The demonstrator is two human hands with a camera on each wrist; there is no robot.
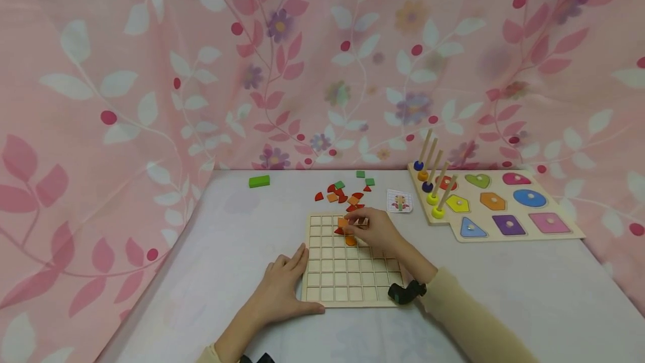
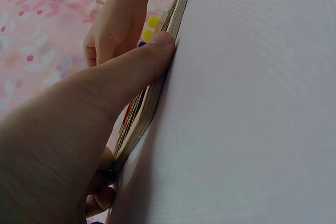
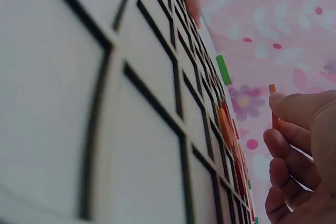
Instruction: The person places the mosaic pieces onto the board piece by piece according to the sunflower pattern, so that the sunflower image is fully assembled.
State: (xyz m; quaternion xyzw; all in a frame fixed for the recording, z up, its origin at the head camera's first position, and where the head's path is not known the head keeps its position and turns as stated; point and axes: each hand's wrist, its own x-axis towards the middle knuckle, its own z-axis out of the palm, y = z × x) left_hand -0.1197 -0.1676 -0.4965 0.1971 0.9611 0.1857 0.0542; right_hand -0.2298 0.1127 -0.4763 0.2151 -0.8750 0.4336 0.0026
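Note:
A wooden grid board (image 1: 327, 280) lies on the white table. My left hand (image 1: 284, 290) rests at its near left corner, thumb along the near edge and fingers against the left side; in the left wrist view the thumb (image 2: 142, 56) touches the rim. Over the far part of the board, my right hand (image 1: 375, 231) pinches a thin orange tile (image 3: 273, 106) between thumb and fingertips, held off the board in the right wrist view. Beneath it, an orange piece (image 1: 350, 241) and a red piece (image 1: 339, 231) are on the grid.
Loose red pieces (image 1: 319, 196), orange squares (image 1: 332, 198) and green squares (image 1: 370, 182) lie beyond the board. A pattern card (image 1: 400, 201) is to their right. A green block (image 1: 259, 181) sits far left. At right stands a shape puzzle with pegs (image 1: 509, 212).

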